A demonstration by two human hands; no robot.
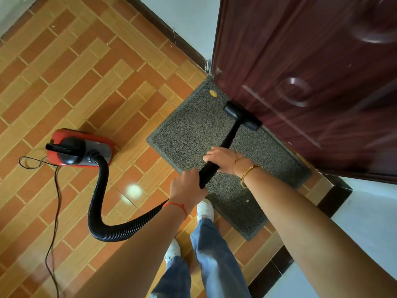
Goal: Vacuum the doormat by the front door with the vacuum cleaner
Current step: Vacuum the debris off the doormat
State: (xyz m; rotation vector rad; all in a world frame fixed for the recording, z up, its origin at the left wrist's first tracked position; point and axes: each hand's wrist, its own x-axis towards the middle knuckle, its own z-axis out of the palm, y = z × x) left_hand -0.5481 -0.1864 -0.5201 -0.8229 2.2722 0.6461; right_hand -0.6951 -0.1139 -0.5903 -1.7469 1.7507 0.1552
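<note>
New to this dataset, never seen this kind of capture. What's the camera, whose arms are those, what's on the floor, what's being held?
There is no robot here. One wide-angle camera sits on a person's head and looks down, so the two bare arms are the wearer's own.

On the tiled floor lies a grey doormat against a dark red door. A red vacuum cleaner stands to the left, its power cord trailing behind it.

The left hand grips the ribbed black hose; the right hand grips the wand higher up. The black nozzle rests on the mat's far edge, by the door. A small yellow spot shows near the mat's corner.
</note>
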